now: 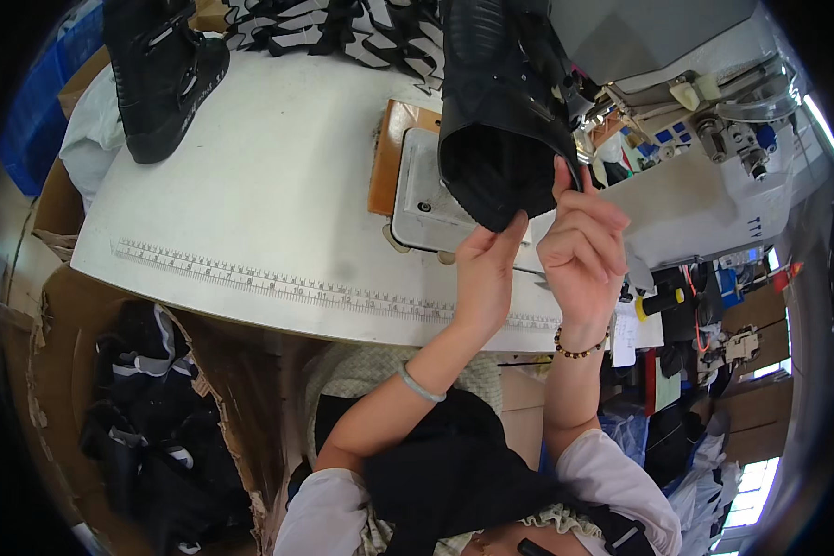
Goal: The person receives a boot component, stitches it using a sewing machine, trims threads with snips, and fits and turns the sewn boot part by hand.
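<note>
A black boot [480, 93] lies over the sewing machine's metal plate [417, 199], its wide shaft opening turned toward me. My left hand [487, 278] pinches the lower edge of that opening between thumb and fingers. On the opening's right edge, my right hand [584, 243] grips the rim with thumb and forefinger, its other fingers curled. The rim there runs close beside the metal parts under the grey sewing machine head [658, 32]. Whether the needle touches the boot cannot be made out. The boot's toe runs out of view at the top.
Another black boot [157, 93] stands at the table's far left. Black and white cut pieces [343, 28] are heaped at the back. A printed ruler scale [296, 289] runs along the white table's front edge. Below left, a cardboard box [65, 371] holds black pieces.
</note>
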Motion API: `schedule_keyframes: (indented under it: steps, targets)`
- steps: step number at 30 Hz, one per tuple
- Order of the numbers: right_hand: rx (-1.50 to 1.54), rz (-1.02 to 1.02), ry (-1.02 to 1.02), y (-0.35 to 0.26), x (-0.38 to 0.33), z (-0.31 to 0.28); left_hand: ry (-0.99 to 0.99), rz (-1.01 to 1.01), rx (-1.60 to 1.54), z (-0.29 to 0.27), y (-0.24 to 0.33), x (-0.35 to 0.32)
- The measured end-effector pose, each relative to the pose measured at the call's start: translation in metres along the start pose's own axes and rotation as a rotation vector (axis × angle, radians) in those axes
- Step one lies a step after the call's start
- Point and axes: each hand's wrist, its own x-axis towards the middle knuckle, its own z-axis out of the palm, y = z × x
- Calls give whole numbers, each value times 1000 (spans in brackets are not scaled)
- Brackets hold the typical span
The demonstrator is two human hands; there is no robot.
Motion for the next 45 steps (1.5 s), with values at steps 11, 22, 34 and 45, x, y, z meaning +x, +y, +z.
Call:
schedule_keyframes:
  steps: [11,22,34,45]
  targets:
    - [-18,-25,23,2,0,0,18,17,63,4,4,-3]
    - [-74,-9,32,0,0,-4,36,57,125,5,11,-4]
    - [-183,-12,62,-1,-2,-8,-43,18,31,16,39,-4]
    - [-1497,-267,391,-7,-4,-12,-82,-4,-256,29,70,11]
